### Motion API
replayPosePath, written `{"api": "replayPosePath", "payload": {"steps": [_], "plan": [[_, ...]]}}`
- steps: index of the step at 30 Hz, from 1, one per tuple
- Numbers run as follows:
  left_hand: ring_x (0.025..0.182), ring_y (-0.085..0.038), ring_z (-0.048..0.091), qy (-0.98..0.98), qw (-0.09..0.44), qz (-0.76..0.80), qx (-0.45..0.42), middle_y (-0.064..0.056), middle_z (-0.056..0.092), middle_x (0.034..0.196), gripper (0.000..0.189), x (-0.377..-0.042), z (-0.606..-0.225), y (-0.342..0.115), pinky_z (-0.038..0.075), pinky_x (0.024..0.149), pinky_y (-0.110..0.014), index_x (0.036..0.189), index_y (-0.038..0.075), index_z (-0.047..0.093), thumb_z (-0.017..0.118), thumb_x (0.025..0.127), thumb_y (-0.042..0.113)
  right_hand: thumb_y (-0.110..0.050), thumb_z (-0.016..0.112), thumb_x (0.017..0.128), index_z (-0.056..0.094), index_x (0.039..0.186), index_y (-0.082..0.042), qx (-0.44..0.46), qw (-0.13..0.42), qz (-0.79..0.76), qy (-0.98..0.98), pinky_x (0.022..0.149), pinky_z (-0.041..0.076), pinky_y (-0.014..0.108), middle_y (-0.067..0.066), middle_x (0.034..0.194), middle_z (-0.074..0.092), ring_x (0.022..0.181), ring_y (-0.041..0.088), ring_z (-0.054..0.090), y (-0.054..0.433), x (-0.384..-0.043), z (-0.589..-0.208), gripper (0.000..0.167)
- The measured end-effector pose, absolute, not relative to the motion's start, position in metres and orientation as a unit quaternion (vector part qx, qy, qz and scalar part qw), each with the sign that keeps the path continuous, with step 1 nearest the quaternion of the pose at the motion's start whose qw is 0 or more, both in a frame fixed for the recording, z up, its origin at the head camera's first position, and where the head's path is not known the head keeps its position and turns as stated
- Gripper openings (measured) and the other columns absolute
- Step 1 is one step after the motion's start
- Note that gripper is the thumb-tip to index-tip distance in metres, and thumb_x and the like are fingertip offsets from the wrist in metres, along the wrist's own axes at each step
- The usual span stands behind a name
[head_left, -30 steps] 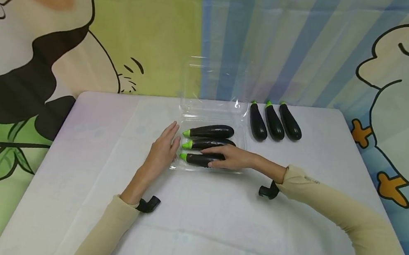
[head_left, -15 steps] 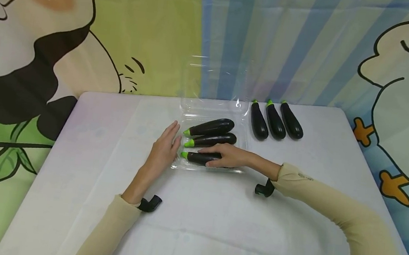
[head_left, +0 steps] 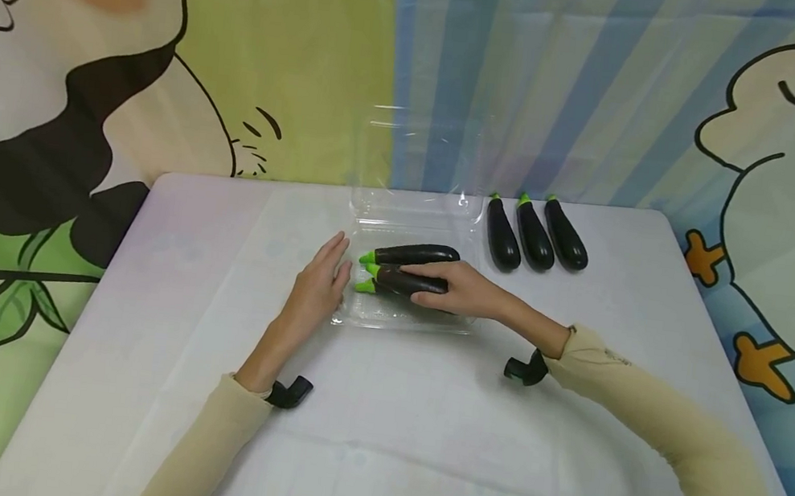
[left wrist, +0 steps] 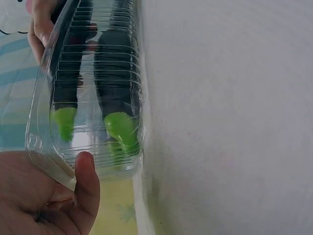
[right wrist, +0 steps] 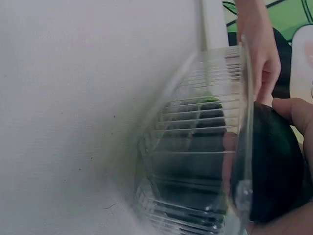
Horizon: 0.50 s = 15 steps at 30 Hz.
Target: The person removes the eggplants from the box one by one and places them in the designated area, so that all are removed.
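Observation:
In the head view, my right hand (head_left: pixel 462 289) grips a dark eggplant (head_left: pixel 408 282) with a green stem, over the clear plastic box (head_left: pixel 426 322). In the right wrist view, the held eggplant (right wrist: pixel 274 161) rises above the box rim, thumb across its top. Another eggplant (head_left: pixel 414 255) lies behind it in the box; a third shows only its green stem (head_left: pixel 366 286) and a strip of body. My left hand (head_left: pixel 313 288) rests against the box's left end, fingers straight. The left wrist view shows its thumb (left wrist: pixel 87 178) at the box wall (left wrist: pixel 36 122).
Three more eggplants (head_left: pixel 535 234) lie side by side on the white table (head_left: pixel 564 459), right of the box. The box's transparent lid (head_left: pixel 422 154) stands raised at the back, before a cartoon-printed curtain (head_left: pixel 285 66).
My right hand has moved away from the box's front side toward the back, bringing the gripped eggplant up against the others. The rear eggplant now lies straighter. My left hand stays in place.

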<state>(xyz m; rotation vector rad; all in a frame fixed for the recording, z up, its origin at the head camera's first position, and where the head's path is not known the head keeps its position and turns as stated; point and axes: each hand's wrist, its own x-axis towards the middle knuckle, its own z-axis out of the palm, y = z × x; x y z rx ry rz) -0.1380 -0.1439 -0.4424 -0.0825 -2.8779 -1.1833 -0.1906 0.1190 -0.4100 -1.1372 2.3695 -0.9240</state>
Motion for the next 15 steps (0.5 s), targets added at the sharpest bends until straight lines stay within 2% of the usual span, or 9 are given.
{"api": "replayPosePath", "payload": {"steps": [4, 8, 11, 15], "plan": [[0.060, -0.010, 0.059, -0.923, 0.010, -0.385, -0.026, -0.005, 0.027, 0.161, 0.051, -0.138, -0.442, -0.143, 0.052, 0.055, -0.024, 0.151, 0.008, 0.032, 0.043, 0.104, 0.024, -0.026, 0.066, 0.092, 0.053, 0.141, -0.017, -0.344, 0.149, -0.360, 0.854, 0.078, 0.051, 0.035, 0.016, 0.134, 0.060, 0.103, 0.027, 0.063, 0.131, -0.184, -0.406, 0.052], [0.061, -0.010, 0.060, -0.925, 0.012, -0.380, -0.027, -0.005, 0.026, 0.161, 0.052, -0.138, -0.443, -0.143, 0.053, 0.056, -0.024, 0.151, 0.007, 0.032, 0.042, 0.104, 0.026, -0.027, 0.066, 0.092, 0.052, 0.141, -0.019, -0.285, 0.141, -0.395, 0.862, 0.064, 0.048, 0.030, 0.018, 0.127, 0.062, 0.082, 0.023, 0.058, 0.139, -0.177, -0.401, 0.052], [0.061, -0.010, 0.060, -0.926, 0.013, -0.375, -0.026, -0.005, 0.026, 0.161, 0.052, -0.138, -0.443, -0.143, 0.053, 0.057, -0.024, 0.151, 0.007, 0.032, 0.042, 0.104, 0.026, -0.026, 0.066, 0.092, 0.052, 0.141, -0.017, -0.258, 0.131, -0.407, 0.866, 0.064, 0.049, 0.030, 0.019, 0.131, 0.060, 0.083, 0.023, 0.057, 0.144, -0.174, -0.397, 0.052], [0.060, -0.010, 0.059, -0.927, 0.012, -0.373, -0.025, -0.004, 0.027, 0.161, 0.051, -0.138, -0.443, -0.143, 0.053, 0.057, -0.025, 0.151, 0.007, 0.032, 0.043, 0.104, 0.024, -0.022, 0.062, 0.091, 0.050, 0.143, -0.015, -0.238, 0.124, -0.405, 0.874, 0.069, 0.048, 0.031, 0.017, 0.140, 0.054, 0.092, 0.026, 0.057, 0.150, -0.170, -0.396, 0.053]]}}
